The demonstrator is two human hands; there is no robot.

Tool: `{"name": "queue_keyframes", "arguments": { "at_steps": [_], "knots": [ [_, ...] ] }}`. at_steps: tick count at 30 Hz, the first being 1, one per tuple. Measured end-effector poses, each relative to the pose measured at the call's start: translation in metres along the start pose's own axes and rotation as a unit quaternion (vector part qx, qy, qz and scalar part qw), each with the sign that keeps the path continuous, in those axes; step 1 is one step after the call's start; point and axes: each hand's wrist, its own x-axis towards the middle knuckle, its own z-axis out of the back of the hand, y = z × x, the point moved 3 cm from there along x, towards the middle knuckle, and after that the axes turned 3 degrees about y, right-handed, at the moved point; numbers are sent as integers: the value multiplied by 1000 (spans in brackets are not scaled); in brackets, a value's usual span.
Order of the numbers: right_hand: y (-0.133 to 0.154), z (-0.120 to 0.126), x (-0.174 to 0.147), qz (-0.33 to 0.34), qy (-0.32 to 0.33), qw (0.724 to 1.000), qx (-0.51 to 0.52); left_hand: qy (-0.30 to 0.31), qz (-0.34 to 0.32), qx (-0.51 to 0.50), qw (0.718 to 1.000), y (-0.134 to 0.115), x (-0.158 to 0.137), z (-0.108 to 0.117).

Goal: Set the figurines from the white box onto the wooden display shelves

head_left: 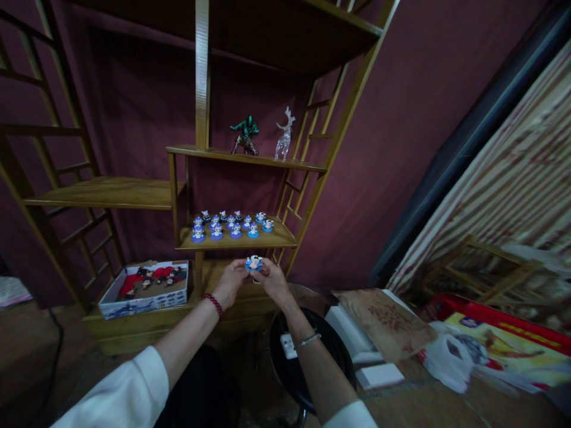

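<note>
Between both hands, just in front of the lower shelf, is a small blue-and-white figurine [254, 263]. My left hand [232, 282], with a red bead bracelet at the wrist, pinches its left side. On its other side, the fingers of my right hand [273, 282] close on it; a silver bangle circles that wrist. Beyond the hands, several similar figurines [216, 232] stand in rows on the wooden shelf [232, 242]. Those at the left have purple bases, and the ones at the right have blue bases.
A green-and-bronze figure [245, 135] and a clear deer ornament [284, 134] occupy the shelf above. At lower left sits an open box [143, 305] of red-and-black dolls. A black round stool [312, 374] is under my right forearm. Cardboard [386, 321] and bags lie right.
</note>
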Motion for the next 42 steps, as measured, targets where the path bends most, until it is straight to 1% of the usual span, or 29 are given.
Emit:
{"name": "queue_keyframes", "arguments": {
  "at_steps": [7,12,15,18,23,28,30,33,35,37,39,42],
  "knots": [
    [0,12,8,9,-21,999,32,-1,1,30,1000,1,16,-11],
    [-10,26,20,2,-24,999,46,16,-6,49,999,1,25,-22],
    [-17,37,29,-3,-41,998,41,20,-8,75,997,2,33,-28],
    [-17,46,36,-7,-42,999,31,10,-11,98,995,4,41,-34],
    [-10,59,47,-13,-55,998,-16,23,-39,117,992,3,53,-46],
    [-14,74,61,-9,-94,995,-29,15,-70,149,986,9,69,-47],
    [-18,80,67,-12,-106,993,-43,16,-89,185,979,9,74,-47],
    [-22,87,76,-3,-103,993,-60,30,-153,248,956,3,76,-49],
    [-22,91,82,6,-108,991,-78,52,-198,269,941,-2,76,-52],
    [-22,94,87,13,-109,989,-102,86,-229,277,929,-6,77,-53],
    [-22,98,92,15,-110,985,-133,115,-248,297,915,-6,81,-53],
    [-24,103,100,11,-124,976,-178,144,-265,350,887,-3,89,-51]
  ]
}}
